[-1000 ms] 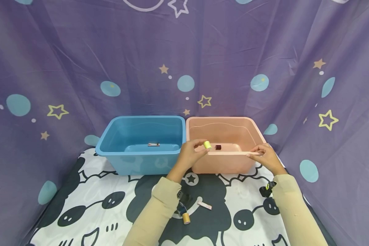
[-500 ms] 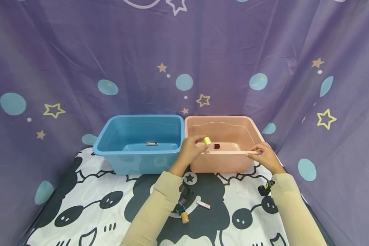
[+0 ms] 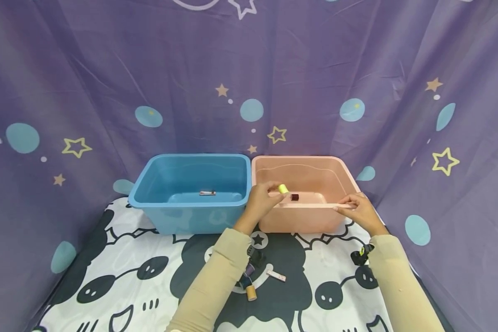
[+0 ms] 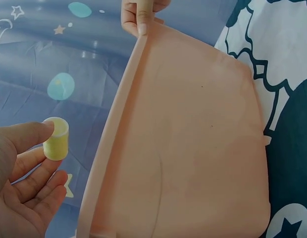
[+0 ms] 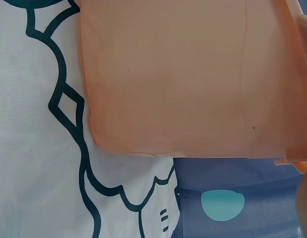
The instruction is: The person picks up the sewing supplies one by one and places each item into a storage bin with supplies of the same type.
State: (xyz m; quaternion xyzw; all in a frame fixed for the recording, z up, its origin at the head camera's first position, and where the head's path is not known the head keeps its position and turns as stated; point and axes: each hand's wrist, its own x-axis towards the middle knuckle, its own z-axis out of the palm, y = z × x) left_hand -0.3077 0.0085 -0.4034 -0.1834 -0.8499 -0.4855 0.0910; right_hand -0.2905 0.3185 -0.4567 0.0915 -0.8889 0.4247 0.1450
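My left hand (image 3: 260, 205) pinches a yellow thread spool (image 4: 56, 145) between thumb and fingertips, over the front rim of the pink bin (image 3: 303, 222). In the left wrist view the spool stands nearly upright, with the thumb at its white top edge. My right hand (image 3: 360, 213) grips the bin's rim at the front right corner, thumb on the outside. A dark red spool (image 3: 294, 197) lies on the floor of the pink bin. Only a sliver of the right hand shows in the right wrist view.
A blue bin (image 3: 191, 221) stands left of the pink one, with a small pale, narrow item (image 3: 207, 193) inside. On the patterned cloth lie a golden-yellow spool (image 3: 251, 293), a dark blue spool (image 3: 245, 281), a purple spool (image 3: 249, 270) and a small pink-white strip (image 3: 276, 275). Purple curtains hang behind.
My left hand has shifted slightly right along the pink bin's rim, and the yellow spool has tilted a little. The right hand keeps its place on the rim.
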